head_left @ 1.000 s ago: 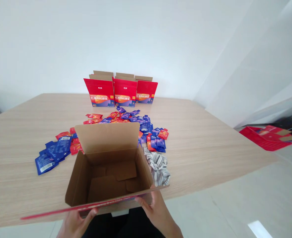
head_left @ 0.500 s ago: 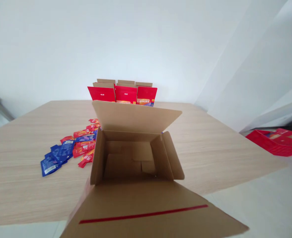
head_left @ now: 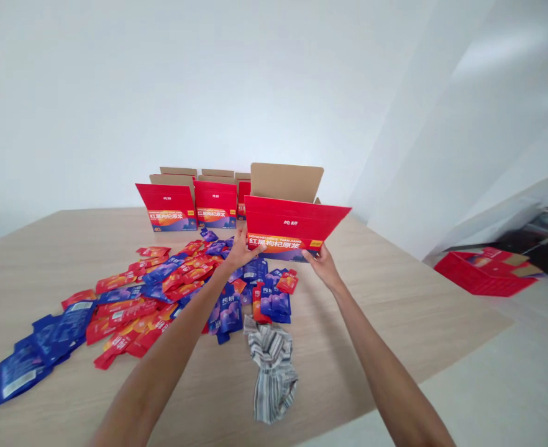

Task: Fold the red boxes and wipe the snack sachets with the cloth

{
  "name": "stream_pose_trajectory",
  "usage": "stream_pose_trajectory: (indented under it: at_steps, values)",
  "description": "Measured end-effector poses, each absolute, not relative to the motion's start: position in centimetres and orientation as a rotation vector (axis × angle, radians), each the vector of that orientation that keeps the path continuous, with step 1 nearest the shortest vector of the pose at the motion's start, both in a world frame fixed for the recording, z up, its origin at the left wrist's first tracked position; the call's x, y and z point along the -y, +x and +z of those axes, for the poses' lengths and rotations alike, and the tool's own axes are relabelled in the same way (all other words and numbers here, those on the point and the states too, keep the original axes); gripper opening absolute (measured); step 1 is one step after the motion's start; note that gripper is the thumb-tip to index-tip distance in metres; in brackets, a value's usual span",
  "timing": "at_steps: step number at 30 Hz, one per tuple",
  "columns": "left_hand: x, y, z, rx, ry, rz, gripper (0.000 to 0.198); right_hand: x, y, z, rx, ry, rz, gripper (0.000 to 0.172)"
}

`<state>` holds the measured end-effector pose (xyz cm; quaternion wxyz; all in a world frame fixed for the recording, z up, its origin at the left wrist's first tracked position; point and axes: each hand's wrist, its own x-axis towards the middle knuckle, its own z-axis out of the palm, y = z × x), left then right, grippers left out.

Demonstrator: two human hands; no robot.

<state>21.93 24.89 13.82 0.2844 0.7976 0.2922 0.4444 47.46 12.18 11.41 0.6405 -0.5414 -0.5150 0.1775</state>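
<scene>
From where I watch, the pile of sachets (head_left: 162,292) spreads over the worktop (head_left: 395,310) from about 8 o'clock up toward the centre, blue and red packets lying flat and overlapping. Behind them, near 11 o'clock, three red boxes (head_left: 192,205) stand in a row against the wall, brown lids raised; I cannot see what is inside them. My left hand (head_left: 240,248) has its fingers pressed on the lower left edge of the red carton (head_left: 292,226), gripping it. That carton sits just right of the row, at about 12 o'clock, at the far side of the worktop: red front flap with white and orange lettering over a blue band, plain brown lid flap standing up behind it. Its front flap hides the interior, so I cannot tell its contents. My right hand (head_left: 320,261) holds the lower right edge of the same flap, fingers curled under it. Below the hands, near 6 o'clock, a crumpled striped cloth (head_left: 274,366) lies on the worktop, touching the nearest sachets. Far out at 3 o'clock, flattened red cartons (head_left: 486,273) lie on the floor, well apart from the worktop
</scene>
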Motion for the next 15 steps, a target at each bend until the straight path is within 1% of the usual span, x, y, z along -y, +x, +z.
stream_pose_trajectory:
  at_steps: [5, 12, 15]
  values:
    - [-31.6, 24.1, 12.7, -0.922, 2.083, 1.076, 0.102, -20.0, 50.1, 9.7, 1.199, -1.288, 0.496, 0.075]
    - [-38.1, 24.5, 9.6, -1.012, 2.077, 1.041, 0.110, -27.5, 50.4, 6.9, 1.222, -1.359, 0.553, 0.068]
    - [-40.0, 24.7, 8.0, -1.047, 2.080, 1.051, 0.108, -29.6, 50.4, 6.0, 1.232, -1.392, 0.549, 0.064]
